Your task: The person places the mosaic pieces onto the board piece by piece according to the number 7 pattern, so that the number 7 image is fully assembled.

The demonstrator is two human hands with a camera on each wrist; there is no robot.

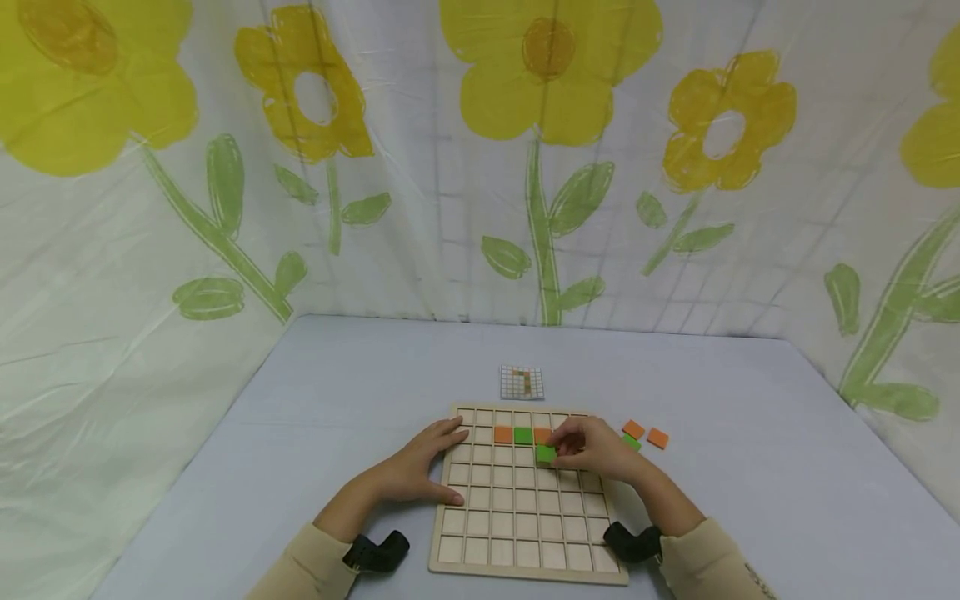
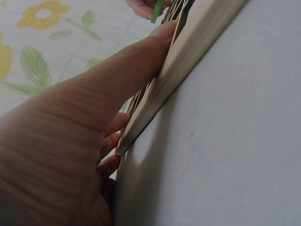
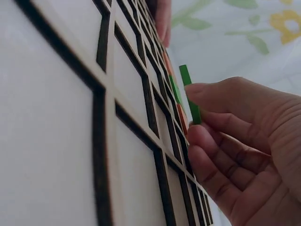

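Observation:
A wooden grid board (image 1: pixel 514 524) lies on the table with an orange tile (image 1: pixel 502 435), a green tile (image 1: pixel 522 436) and another orange tile (image 1: pixel 542 435) side by side in one of its far rows. My right hand (image 1: pixel 600 450) pinches a green square tile (image 3: pixel 190 94) between thumb and fingers. In the right wrist view this tile stands tilted, a little above the grid. My left hand (image 1: pixel 411 467) rests at the board's left edge, fingers spread, with its thumb (image 2: pixel 141 61) on the rim.
To the right of the board lie two loose orange tiles (image 1: pixel 657 437) and a green tile (image 1: pixel 632 442). Behind the board is a small card (image 1: pixel 521 382) printed with a coloured grid pattern. A flowered curtain (image 1: pixel 405 283) hangs along the table's far edge.

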